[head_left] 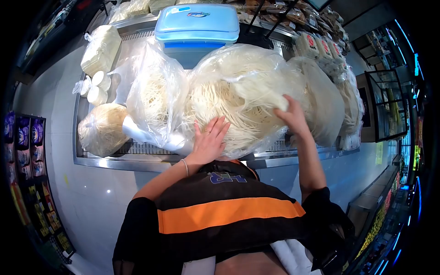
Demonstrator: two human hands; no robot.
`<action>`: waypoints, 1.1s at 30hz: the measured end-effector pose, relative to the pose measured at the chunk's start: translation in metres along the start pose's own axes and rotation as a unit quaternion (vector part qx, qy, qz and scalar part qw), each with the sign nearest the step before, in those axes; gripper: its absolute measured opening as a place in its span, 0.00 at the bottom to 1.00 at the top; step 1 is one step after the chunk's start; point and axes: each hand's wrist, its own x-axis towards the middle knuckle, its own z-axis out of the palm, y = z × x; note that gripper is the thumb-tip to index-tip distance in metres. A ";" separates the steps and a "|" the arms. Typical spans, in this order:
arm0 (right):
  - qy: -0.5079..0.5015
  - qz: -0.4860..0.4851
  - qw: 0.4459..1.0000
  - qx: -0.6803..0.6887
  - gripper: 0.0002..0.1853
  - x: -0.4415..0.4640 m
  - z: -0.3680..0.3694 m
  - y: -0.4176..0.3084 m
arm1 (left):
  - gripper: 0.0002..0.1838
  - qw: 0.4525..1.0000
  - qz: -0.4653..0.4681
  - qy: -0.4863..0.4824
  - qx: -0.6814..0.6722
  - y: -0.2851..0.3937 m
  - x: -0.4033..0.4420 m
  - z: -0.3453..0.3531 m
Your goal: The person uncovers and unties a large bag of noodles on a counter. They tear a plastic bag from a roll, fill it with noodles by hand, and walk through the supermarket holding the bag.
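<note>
A large clear plastic bag [256, 59] lies open in the middle, full of pale noodles [220, 103]. My left hand [210, 139] rests on the near left edge of these noodles, its fingers spread. At the right side of the bag, my right hand [292, 115] has its fingers closed on the edge of a bunch of noodles or the plastic over it; which of the two is unclear. Left of the big bag stands a smaller open bag of noodles [155, 98]. A full, cloudy plastic bag [323, 103] is to the right of my right hand.
The metal counter's front rim [119, 163] runs before me. A blue lidded box [197, 25] stands behind the bags. On the left are a tied round bag [103, 129], white rolls [97, 95] and a wrapped stack [101, 50]. White packets [323, 47] sit back right.
</note>
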 end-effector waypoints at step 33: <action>0.238 -0.051 0.941 0.237 0.30 -0.046 -0.029 -0.043 | 0.49 0.999 -0.013 -0.038 -0.005 -0.015 0.038 0.010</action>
